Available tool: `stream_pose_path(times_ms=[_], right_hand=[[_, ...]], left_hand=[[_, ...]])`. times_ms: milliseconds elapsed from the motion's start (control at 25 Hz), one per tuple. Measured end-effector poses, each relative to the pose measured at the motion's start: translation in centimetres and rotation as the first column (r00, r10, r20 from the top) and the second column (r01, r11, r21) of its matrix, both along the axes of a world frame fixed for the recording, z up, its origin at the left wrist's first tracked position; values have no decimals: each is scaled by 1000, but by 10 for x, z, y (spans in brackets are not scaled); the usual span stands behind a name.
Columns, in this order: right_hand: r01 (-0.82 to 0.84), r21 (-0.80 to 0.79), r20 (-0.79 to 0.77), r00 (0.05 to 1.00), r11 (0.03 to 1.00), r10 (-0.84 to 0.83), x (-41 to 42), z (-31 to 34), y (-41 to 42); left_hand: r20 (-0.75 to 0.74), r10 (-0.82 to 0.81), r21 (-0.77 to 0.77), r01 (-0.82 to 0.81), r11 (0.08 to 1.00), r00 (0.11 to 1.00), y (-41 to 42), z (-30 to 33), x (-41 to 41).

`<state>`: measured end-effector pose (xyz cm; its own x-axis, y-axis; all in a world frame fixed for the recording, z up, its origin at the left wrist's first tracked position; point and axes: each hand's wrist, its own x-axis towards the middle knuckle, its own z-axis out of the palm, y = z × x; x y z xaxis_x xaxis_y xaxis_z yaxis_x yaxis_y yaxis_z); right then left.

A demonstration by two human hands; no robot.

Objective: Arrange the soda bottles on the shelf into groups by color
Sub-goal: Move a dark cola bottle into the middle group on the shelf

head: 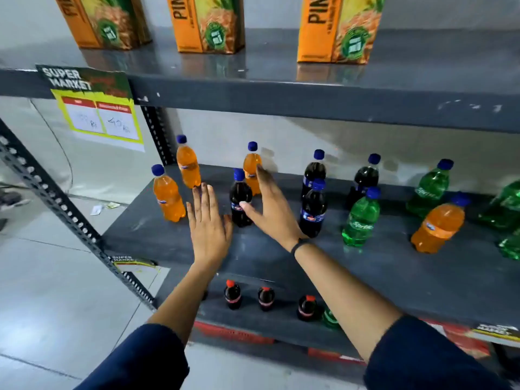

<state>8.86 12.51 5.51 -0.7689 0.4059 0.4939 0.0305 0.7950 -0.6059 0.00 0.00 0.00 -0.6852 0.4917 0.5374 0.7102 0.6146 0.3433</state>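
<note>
Dark cola bottle (241,202) between open hands, orange bottles (168,197) beside

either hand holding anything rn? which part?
Nothing held. Left hand is open and flat; right hand is open, thumb touching the dark cola bottle at its label, not closed around it.

Grey shelf (174,249) bearing soda bottles (168,197)
</note>
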Motion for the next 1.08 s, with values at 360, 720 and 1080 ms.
stream_pose_path(times_ms=[360, 720, 1080], right_hand=[[163, -253, 61, 986, 954, -153, -14, -22, 7], [382, -76, 189, 912, 921, -363, 130, -8, 41], [297, -133, 194, 943, 946, -269, 154, -20, 64]], left_hand=[[196, 0, -254, 51, 966, 981, 17, -26, -38], [273, -40, -460, 167, 872, 961, 27, -49, -33], [277, -23, -482, 160, 862, 960, 27, -49, -34]])
